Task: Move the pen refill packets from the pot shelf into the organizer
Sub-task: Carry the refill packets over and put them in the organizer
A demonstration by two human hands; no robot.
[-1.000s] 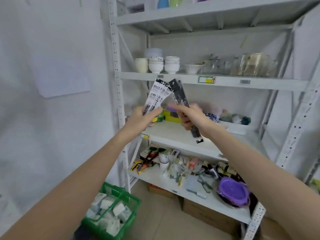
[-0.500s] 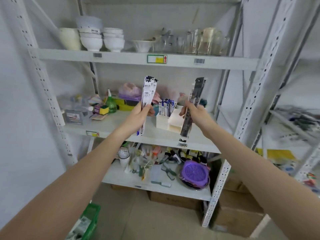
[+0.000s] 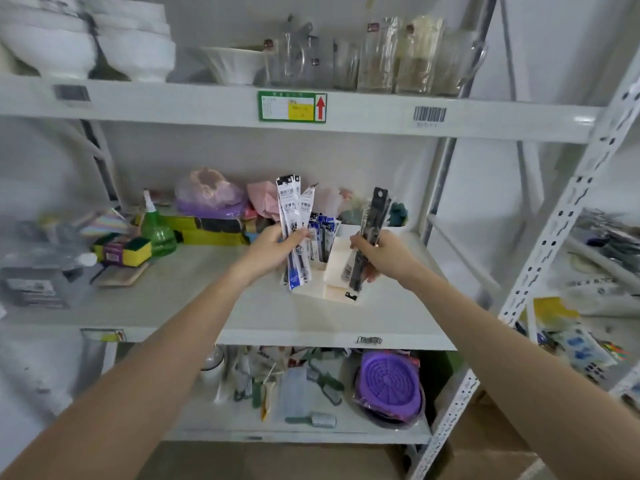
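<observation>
Left hand (image 3: 273,247) pinches 2 white refill packets (image 3: 292,223); right hand (image 3: 384,252) grips a black packet (image 3: 369,237) over the cream plastic organizer (image 3: 337,271).

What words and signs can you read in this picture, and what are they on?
Red arrow pointing up: on the green and yellow shelf label; its small print is too blurred to read.
Barcode sticker on the shelf edge: bars only, digits unreadable.
White refill packets in the left hand: Chinese print, too blurred to quote.
Black packet in the right hand: nothing readable.
</observation>
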